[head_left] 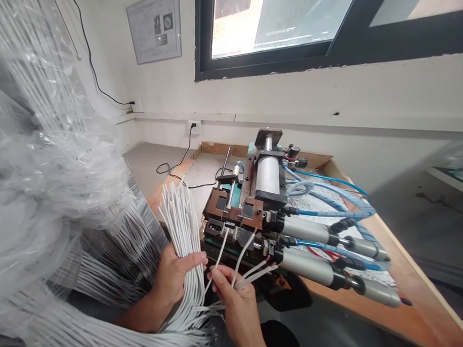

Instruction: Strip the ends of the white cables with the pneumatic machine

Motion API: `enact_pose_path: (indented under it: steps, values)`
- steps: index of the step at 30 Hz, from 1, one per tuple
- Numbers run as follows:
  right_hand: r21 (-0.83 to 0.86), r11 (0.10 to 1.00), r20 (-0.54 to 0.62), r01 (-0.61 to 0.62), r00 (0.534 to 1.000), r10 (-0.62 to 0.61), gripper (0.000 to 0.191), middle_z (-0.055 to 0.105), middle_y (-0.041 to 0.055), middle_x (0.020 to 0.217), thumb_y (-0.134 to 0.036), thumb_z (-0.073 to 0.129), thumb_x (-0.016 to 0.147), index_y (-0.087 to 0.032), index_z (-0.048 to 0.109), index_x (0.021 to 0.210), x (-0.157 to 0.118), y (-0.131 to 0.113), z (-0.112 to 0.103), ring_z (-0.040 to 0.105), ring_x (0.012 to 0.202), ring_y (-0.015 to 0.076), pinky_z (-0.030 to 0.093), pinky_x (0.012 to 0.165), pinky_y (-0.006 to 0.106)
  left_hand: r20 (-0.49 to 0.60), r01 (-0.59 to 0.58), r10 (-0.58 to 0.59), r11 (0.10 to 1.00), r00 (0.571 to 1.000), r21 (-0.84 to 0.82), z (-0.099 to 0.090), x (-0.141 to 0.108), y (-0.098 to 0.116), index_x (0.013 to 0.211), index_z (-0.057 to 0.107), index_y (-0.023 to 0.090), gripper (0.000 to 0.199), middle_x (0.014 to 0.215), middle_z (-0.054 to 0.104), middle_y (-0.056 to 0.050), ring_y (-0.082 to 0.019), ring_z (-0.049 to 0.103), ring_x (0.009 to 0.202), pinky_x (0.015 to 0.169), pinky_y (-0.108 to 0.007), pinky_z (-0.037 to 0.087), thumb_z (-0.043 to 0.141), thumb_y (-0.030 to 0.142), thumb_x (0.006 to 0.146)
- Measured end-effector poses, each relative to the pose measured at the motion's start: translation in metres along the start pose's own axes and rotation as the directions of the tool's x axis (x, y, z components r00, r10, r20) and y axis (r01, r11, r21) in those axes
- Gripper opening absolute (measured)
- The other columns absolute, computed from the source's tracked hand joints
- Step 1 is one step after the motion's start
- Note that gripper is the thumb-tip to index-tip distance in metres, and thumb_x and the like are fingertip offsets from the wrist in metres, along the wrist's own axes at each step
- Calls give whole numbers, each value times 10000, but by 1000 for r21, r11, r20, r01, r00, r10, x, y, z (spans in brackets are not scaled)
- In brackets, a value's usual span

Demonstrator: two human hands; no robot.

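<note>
My left hand (177,271) is wrapped round a thick bundle of white cables (182,221), whose cut ends fan upward. Between the thumb and fingers of my right hand (233,295) are several separate white cables (240,259). One of them runs up into the front of a pneumatic machine (251,213), and a second reaches its front beside a brown plate. Others in the right hand point to the right, with reddish tips showing. The two hands are close together, just in front of the machine. The fingers under the bundle are partly hidden.
Large plastic-wrapped cable bundles (57,174) fill the left side. The machine stands on a wooden bench (410,288), with grey cylinders (306,264) jutting right and blue air hoses (331,210) behind them. A black power cord (178,168) runs to a wall socket (194,127).
</note>
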State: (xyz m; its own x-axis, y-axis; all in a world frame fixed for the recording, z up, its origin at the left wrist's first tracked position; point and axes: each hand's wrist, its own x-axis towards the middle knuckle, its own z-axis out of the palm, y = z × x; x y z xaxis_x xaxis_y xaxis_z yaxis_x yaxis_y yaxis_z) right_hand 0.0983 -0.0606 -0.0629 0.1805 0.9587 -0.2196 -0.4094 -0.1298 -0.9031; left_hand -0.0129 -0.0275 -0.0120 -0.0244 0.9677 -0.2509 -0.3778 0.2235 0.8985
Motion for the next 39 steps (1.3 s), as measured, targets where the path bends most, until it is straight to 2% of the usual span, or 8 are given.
enact_pose_path:
  steps: [6, 14, 19, 22, 27, 30, 34, 39]
  values:
    - [269, 958, -104, -98, 986, 130, 261, 564, -6, 533, -344, 781, 506, -141, 672, 628, 14, -20, 10, 414, 459, 62, 300, 420, 171, -10, -42, 42, 998, 999, -53, 9, 7, 12, 714, 603, 123, 217, 553, 630, 4, -141, 615, 510, 509, -249, 514, 739, 181, 555]
    - [377, 913, -75, -157, 977, 199, 241, 534, -16, 509, -286, 786, 478, -114, 670, 599, 30, -30, 13, 358, 413, 25, 219, 362, 131, 11, -48, 49, 996, 999, -82, 18, 11, 17, 789, 622, 125, 226, 593, 650, -1, -147, 633, 538, 533, -257, 532, 721, 182, 594]
    - [432, 878, -51, -206, 966, 252, 251, 520, -28, 487, -279, 795, 458, -109, 660, 585, 32, -32, 16, 335, 396, 17, 217, 355, 124, 7, -29, 29, 998, 1000, -63, 19, 12, 17, 832, 621, 132, 268, 587, 661, -7, -162, 632, 536, 511, -267, 518, 719, 194, 591]
    - [437, 871, -35, -226, 963, 267, 245, 521, -29, 503, -288, 790, 484, -116, 660, 600, 31, -29, 17, 344, 409, 25, 240, 369, 133, -5, -33, 33, 999, 999, -34, 19, 12, 17, 767, 618, 128, 233, 544, 652, -6, -155, 611, 493, 491, -261, 498, 723, 205, 573]
    - [356, 916, 0, -185, 980, 198, 265, 513, -28, 545, -341, 763, 542, -148, 686, 707, 26, -27, 15, 409, 479, 76, 329, 449, 194, 1, -103, 103, 994, 995, 25, 14, 10, 13, 674, 597, 136, 198, 486, 610, 24, -109, 545, 425, 445, -216, 439, 732, 193, 541]
    - [291, 951, 53, -109, 994, 97, 286, 450, -42, 495, -371, 729, 597, -144, 694, 767, 23, -30, 13, 386, 485, 89, 341, 489, 225, 68, -102, 97, 992, 993, 75, 8, 4, 3, 662, 598, 132, 181, 499, 603, 25, -102, 531, 437, 451, -213, 431, 726, 159, 536]
    - [248, 967, 103, -59, 994, 34, 263, 404, -57, 463, -382, 712, 626, -139, 686, 721, 20, -31, 12, 320, 448, 65, 255, 436, 202, 140, -32, 13, 991, 990, 132, 1, -6, -9, 771, 625, 124, 247, 534, 620, 13, -106, 532, 466, 469, -222, 433, 710, 114, 538]
    - [258, 965, 15, -57, 998, 55, 266, 478, -26, 494, -370, 734, 589, -130, 682, 689, 15, -26, 11, 322, 434, 58, 183, 407, 196, 81, -18, 11, 995, 997, 95, -3, -9, -10, 667, 592, 124, 180, 526, 612, 11, -121, 555, 478, 470, -234, 450, 719, 150, 544]
